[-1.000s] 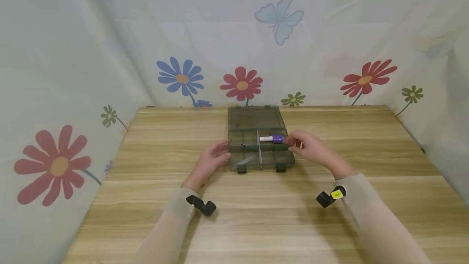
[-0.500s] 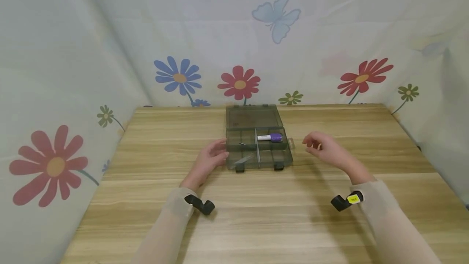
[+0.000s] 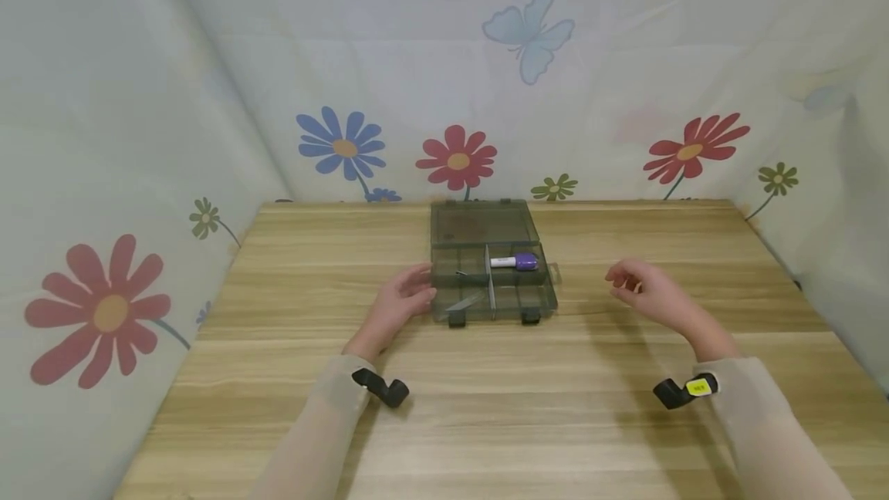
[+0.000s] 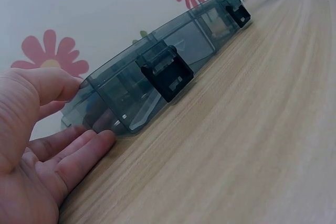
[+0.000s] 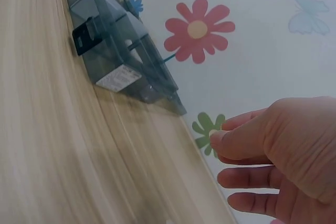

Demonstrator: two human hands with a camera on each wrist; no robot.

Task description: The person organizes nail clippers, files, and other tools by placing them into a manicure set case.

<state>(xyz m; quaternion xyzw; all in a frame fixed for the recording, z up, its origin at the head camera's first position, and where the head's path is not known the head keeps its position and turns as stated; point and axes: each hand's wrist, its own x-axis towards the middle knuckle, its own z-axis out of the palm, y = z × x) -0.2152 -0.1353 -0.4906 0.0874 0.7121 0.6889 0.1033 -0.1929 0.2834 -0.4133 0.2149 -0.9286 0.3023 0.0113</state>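
While the box [image 3: 510,303] is touched by the left hand [image 3: 394,307], the right hand [image 3: 656,295] is drawn clear

From the box's edge near the marker [image 3: 515,261], where it was seen a second ago, the right hand has been moved well away, fingers loosely curled, nothing visibly held. By the left hand's relaxed fingers, the box's nearer end is touched, not clasped. Toward the right hand, the marker is lodged in the farther compartment; the lid [image 3: 485,222] is folded back beyond. Its handling is judged finished for now.
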